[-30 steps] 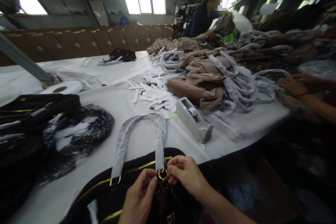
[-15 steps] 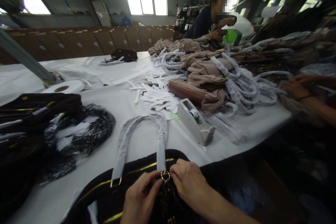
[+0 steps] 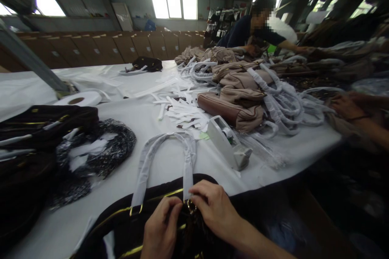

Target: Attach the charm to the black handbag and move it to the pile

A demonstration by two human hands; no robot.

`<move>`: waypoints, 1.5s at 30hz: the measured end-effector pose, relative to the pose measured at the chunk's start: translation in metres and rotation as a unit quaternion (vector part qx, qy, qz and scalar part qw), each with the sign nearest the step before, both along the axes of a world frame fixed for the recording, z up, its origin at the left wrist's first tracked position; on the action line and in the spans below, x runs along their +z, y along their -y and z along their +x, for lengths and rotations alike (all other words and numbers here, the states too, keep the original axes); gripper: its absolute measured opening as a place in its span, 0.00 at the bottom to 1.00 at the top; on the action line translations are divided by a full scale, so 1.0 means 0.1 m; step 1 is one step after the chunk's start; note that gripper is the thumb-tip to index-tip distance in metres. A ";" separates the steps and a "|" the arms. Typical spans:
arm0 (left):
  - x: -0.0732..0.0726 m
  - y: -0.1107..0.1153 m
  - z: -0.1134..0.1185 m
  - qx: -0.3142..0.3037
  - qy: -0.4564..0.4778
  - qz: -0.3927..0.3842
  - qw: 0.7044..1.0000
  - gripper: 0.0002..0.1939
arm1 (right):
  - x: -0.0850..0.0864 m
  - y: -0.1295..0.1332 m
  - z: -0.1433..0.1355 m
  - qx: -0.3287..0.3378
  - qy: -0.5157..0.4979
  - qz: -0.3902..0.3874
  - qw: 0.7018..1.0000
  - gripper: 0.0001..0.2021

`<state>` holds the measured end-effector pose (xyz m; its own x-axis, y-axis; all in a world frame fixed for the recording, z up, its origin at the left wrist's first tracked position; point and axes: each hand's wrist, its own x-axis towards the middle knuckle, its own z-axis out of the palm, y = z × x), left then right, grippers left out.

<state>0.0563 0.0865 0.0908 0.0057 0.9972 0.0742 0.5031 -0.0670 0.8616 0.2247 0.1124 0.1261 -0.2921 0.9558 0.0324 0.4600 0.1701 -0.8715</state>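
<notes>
A dark bag (image 3: 126, 228) is laid at six o'clock on the white-covered counter (image 3: 146, 109), its white-wrapped handle (image 3: 145, 172) looped toward eleven o'clock. The thumb and forefinger of the left hand (image 3: 162, 226) are pressed together just beside the gold ring (image 3: 189, 206) at the handle's base; whether anything thin is pinched there cannot be seen. The right hand (image 3: 214, 210) is bent over the same ring, and it cannot be told whether its fingertips are clamped on it. From the hands, a tape dispenser (image 3: 229, 145) is placed at one o'clock, with beige bags (image 3: 243, 93) piled beyond it. White strips (image 3: 187, 113) are scattered at twelve. More dark bags (image 3: 45, 129) are stacked at ten. At two, a co-worker's hand (image 3: 346, 107) is seen near the counter's edge.
</notes>
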 end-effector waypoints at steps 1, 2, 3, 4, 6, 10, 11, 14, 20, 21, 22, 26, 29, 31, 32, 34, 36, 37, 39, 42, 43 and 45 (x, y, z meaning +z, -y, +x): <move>0.03 -0.01 0.00 0.003 0.009 -0.001 1.000 0.10 | 0.03 -0.01 -0.01 0.011 -0.024 -0.005 1.000 0.07; 0.06 -0.01 0.00 0.003 0.019 -0.003 1.000 0.10 | 0.05 -0.02 -0.02 0.025 -0.045 -0.019 0.998 0.07; 0.09 -0.01 0.00 0.003 0.028 -0.006 1.000 0.10 | 0.07 -0.03 -0.04 0.038 -0.061 -0.041 0.997 0.06; 0.11 -0.01 -0.01 0.003 0.038 -0.012 0.999 0.10 | 0.08 -0.04 -0.05 0.043 -0.073 -0.065 0.994 0.06; 0.13 0.00 0.00 0.008 0.063 -0.030 0.998 0.11 | 0.06 -0.05 -0.07 0.038 -0.093 -0.116 0.988 0.05; 0.09 0.01 0.01 0.057 0.110 -0.090 0.988 0.16 | -0.03 -0.07 -0.07 0.019 -0.175 -0.240 0.955 0.07; 0.07 0.01 0.02 0.062 0.113 -0.107 0.986 0.17 | -0.05 -0.07 -0.06 0.014 -0.193 -0.252 0.948 0.07; 0.08 -0.01 0.03 0.023 0.093 -0.159 0.983 0.18 | -0.05 -0.07 -0.04 0.003 -0.200 -0.222 0.954 0.06; 0.14 -0.09 0.02 -0.017 0.047 -0.196 0.979 0.17 | 0.08 -0.09 -0.05 -0.020 -0.179 -0.162 0.970 0.07; 0.13 -0.10 0.02 -0.017 0.045 -0.196 0.979 0.17 | 0.11 -0.09 -0.06 -0.023 -0.181 -0.151 0.971 0.07; 0.13 -0.12 0.02 -0.019 0.049 -0.197 0.979 0.17 | 0.12 -0.09 -0.06 -0.025 -0.184 -0.143 0.972 0.07; 0.09 -0.20 0.01 -0.030 0.140 -0.239 0.960 0.17 | 0.12 -0.06 -0.09 0.000 -0.211 -0.148 0.966 0.07; 0.11 -0.23 0.00 -0.022 0.218 -0.304 0.927 0.17 | 0.08 -0.06 -0.08 0.027 -0.229 -0.184 0.956 0.08; 0.14 -0.23 0.00 -0.016 0.241 -0.341 0.908 0.16 | 0.07 -0.08 -0.06 0.034 -0.216 -0.202 0.955 0.08; 0.16 -0.23 0.00 -0.017 0.245 -0.353 0.903 0.15 | 0.07 -0.10 -0.05 0.037 -0.202 -0.204 0.957 0.08; 0.17 -0.23 0.01 -0.023 0.248 -0.356 0.901 0.12 | 0.08 -0.12 -0.03 0.046 -0.168 -0.195 0.965 0.07; 0.14 -0.24 0.02 -0.022 0.243 -0.338 0.909 0.10 | 0.10 -0.12 0.00 0.050 -0.138 -0.186 0.971 0.07; 0.11 -0.25 0.04 -0.018 0.242 -0.322 0.915 0.09 | 0.11 -0.12 0.00 0.048 -0.122 -0.185 0.974 0.08; 0.05 -0.27 0.06 -0.003 0.250 -0.295 0.922 0.09 | 0.14 -0.12 0.01 0.037 -0.075 -0.173 0.981 0.07; 0.03 -0.30 0.10 0.026 0.277 -0.319 0.906 0.12 | 0.18 -0.10 -0.01 0.036 0.035 -0.079 0.996 0.08; 0.04 -0.31 0.11 0.032 0.283 -0.335 0.898 0.13 | 0.20 -0.10 -0.02 0.039 0.069 -0.039 0.996 0.09; 0.08 -0.33 0.11 0.032 0.292 -0.353 0.888 0.14 | 0.22 -0.09 -0.04 0.042 0.113 0.016 0.993 0.11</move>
<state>0.0675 0.1190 0.0987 0.1124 0.7938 -0.5976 -0.0612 0.6058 0.7932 0.2204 0.1215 0.1477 -0.3741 0.9273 -0.0136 0.6265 0.2419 -0.7409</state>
